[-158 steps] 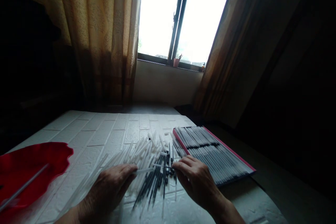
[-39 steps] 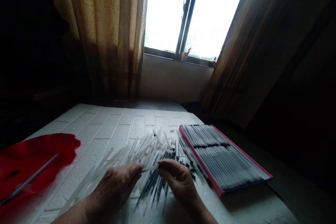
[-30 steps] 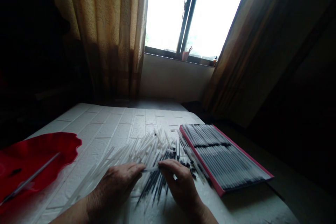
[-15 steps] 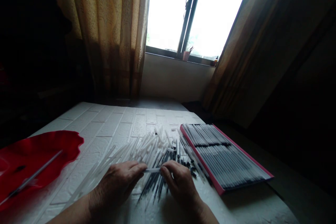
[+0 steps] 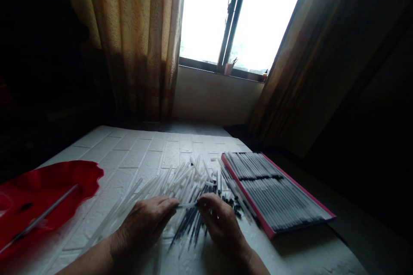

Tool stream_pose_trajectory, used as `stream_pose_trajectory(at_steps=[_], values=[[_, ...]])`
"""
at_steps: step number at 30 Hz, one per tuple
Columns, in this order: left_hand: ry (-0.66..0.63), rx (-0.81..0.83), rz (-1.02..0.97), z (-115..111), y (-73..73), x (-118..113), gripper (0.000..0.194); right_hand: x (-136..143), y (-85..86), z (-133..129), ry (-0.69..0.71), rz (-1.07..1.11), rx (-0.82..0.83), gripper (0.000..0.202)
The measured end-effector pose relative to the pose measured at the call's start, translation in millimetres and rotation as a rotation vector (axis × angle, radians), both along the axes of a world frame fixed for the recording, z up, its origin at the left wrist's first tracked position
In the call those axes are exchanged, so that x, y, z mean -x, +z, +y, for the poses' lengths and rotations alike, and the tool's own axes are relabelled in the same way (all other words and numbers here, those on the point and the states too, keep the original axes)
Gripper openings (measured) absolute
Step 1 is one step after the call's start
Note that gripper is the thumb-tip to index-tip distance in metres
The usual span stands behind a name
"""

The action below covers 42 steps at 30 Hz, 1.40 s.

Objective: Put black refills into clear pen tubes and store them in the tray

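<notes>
My left hand (image 5: pixel 145 225) and my right hand (image 5: pixel 221 223) meet over a heap of loose pen parts (image 5: pixel 187 191) on the table. Between their fingertips they pinch one thin clear tube (image 5: pixel 187 205), held level. The heap holds white translucent barrels (image 5: pixel 176 178) on the left and dark ink refills (image 5: pixel 192 225) under my right hand. Just right of the heap lies a flat pink-edged box (image 5: pixel 274 234) packed with rows of pens.
A red wavy-edged tray (image 5: pixel 48 189) with one long thin rod (image 5: pixel 41 217) sits at the left. The table top (image 5: pixel 155 146) has a white brick-pattern cover. Curtains and a bright window stand behind; the table's right edge drops into shadow.
Both hands have stayed over the heap with the clear tube between them. The right hand has shifted left from beside the box, closer to the left hand.
</notes>
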State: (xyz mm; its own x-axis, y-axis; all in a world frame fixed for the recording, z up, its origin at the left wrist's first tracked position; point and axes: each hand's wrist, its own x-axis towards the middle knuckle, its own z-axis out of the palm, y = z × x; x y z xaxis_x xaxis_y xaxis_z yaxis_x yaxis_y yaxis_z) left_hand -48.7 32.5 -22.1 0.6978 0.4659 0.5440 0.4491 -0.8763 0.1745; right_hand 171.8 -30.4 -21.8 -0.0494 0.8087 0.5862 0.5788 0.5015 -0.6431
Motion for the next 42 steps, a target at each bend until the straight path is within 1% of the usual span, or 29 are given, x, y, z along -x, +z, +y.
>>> stream_pose_trajectory(at_steps=[3, 7, 13, 16, 18, 21, 26, 33, 35, 37, 40, 42], values=[[-0.005, -0.01, -0.009, 0, -0.4, 0, 0.024, 1, 2.9, 0, 0.005, -0.024, -0.029, 0.01], [0.001, -0.03, -0.018, -1, 0.3, 0, 0.024, 1, 3.9, 1, -0.025, -0.102, -0.039, 0.012], [-0.016, -0.08, 0.006, -4, 4.4, -2, 0.027, 1, -6.0, 4, -0.102, -0.211, -0.021, 0.038], [-0.025, -0.083, -0.003, -4, 4.4, -2, 0.029, 1, -8.9, 4, -0.107, -0.207, -0.015, 0.044], [-0.011, -0.069, -0.01, -3, 2.8, -2, 0.028, 1, -7.2, 3, -0.082, -0.151, 0.003, 0.038], [0.004, -0.035, -0.025, -1, 0.3, -1, 0.026, 2, -1.4, 0, -0.056, -0.039, 0.006, 0.016], [-0.007, -0.015, -0.032, 0, 1.5, 0, 0.025, 4, 4.6, -2, -0.015, -0.033, -0.036, 0.008], [0.009, -0.063, 0.012, -2, 4.0, -1, 0.029, 2, 3.5, 0, -0.026, -0.135, -0.028, 0.01], [0.004, -0.072, 0.009, -3, 4.5, -2, 0.03, 2, 2.5, 0, -0.039, -0.155, -0.024, 0.016], [0.002, -0.084, 0.006, -4, 4.8, -3, 0.03, 3, 1.3, 1, -0.062, -0.172, -0.011, 0.026], [0.001, -0.086, 0.001, -4, 3.8, -2, 0.028, 3, 0.6, 1, -0.061, -0.194, 0.035, 0.036], [0.002, -0.067, -0.007, -4, 2.5, -1, 0.026, 3, 1.6, 0, -0.05, -0.176, 0.05, 0.029]])
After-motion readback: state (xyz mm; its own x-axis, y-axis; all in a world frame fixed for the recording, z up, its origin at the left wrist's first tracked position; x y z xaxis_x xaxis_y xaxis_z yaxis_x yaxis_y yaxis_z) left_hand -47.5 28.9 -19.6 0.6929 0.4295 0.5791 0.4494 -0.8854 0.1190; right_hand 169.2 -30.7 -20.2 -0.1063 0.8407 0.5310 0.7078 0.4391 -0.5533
